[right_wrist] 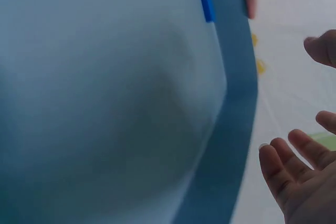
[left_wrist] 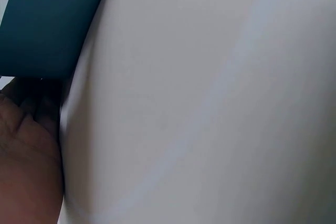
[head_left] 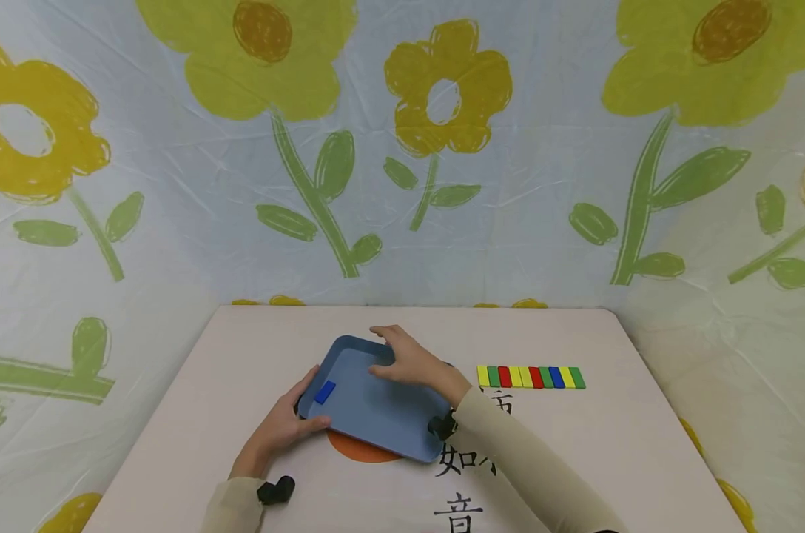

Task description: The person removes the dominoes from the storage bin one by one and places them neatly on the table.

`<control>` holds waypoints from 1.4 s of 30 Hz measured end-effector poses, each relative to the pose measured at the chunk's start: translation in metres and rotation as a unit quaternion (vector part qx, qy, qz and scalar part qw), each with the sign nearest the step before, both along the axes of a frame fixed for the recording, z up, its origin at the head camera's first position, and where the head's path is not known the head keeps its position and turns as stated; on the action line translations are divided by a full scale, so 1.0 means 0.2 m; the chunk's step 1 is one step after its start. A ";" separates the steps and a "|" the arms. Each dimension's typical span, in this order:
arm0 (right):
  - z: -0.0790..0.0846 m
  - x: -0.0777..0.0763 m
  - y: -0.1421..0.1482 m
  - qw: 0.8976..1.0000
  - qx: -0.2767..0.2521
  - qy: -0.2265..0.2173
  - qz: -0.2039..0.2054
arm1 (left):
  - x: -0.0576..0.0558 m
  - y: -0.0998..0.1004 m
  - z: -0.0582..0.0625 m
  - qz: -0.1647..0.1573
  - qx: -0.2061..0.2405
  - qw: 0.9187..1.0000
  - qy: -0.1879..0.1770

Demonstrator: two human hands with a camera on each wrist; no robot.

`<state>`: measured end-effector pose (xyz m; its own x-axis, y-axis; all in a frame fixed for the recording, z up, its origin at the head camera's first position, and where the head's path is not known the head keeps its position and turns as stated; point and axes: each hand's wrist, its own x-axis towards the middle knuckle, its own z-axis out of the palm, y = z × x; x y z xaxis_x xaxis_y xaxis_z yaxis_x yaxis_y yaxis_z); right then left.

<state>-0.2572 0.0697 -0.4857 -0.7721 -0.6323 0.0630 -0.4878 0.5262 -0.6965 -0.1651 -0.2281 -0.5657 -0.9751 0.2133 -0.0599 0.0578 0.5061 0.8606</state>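
Observation:
A blue tray (head_left: 389,411) lies slantwise over the table's middle; I cannot tell whether all of it rests on the table. My left hand (head_left: 279,429) grips its left end, thumb at the near rim and fingers along the outer side. In the left wrist view that hand (left_wrist: 29,156) is beside the tray's outer wall (left_wrist: 47,24). One small blue tile (head_left: 325,392) lies inside the tray near the left end. Above the tray's far right part is my right hand (head_left: 412,359), thumb and fingers spread apart. The right wrist view shows its fingers (right_wrist: 278,171) holding nothing.
Right of the tray, a row of yellow, green, red and blue tiles (head_left: 531,377) lies edge to edge. Black characters (head_left: 459,459) mark the pale table (head_left: 263,340), and an orange shape (head_left: 362,449) is partly under the tray. A flowered cloth (head_left: 482,244) hangs behind.

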 end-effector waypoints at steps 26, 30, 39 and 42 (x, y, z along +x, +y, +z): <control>-0.17 0.06 -0.36 0.992 0.061 -0.017 0.110 | 0.00 -0.01 -0.01 -0.006 -0.002 1.000 0.013; -0.17 0.07 -0.37 0.991 0.063 -0.024 0.116 | 0.00 -0.02 0.00 -0.011 0.007 1.000 0.013; -0.16 0.06 -0.41 0.981 0.094 -0.030 0.165 | -0.01 -0.02 -0.01 -0.019 0.017 0.999 0.029; -0.16 0.06 -0.40 0.982 0.097 -0.036 0.159 | -0.01 -0.02 -0.02 -0.019 0.023 0.999 0.024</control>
<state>-0.2442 -0.0096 -0.5186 -0.5312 -0.8374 -0.1288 -0.6030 0.4805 -0.6369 -0.1679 -0.2330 -0.5699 -0.9678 0.2517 -0.0033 0.1174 0.4631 0.8785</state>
